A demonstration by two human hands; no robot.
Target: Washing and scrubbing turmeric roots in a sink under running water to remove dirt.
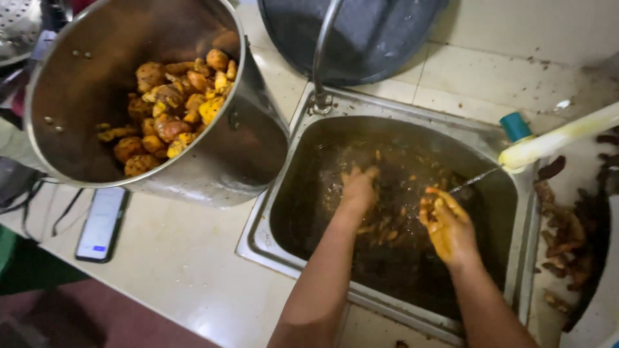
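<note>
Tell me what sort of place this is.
Probably a kitchen wash area: a steel sink of murky water with both hands in it, a big steel pot of yellow root pieces, and a tiled counter.

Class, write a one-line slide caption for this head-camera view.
Left hand and yellow-stained right hand in a water-filled steel sink, beside a large pot of yellow roots.

Steel sink: one. Large steel pot: one, holding yellow root pieces, too many to count. Phone: one. Dark round lid: one. Hose: one. Hands: two, left hand and right hand.
</note>
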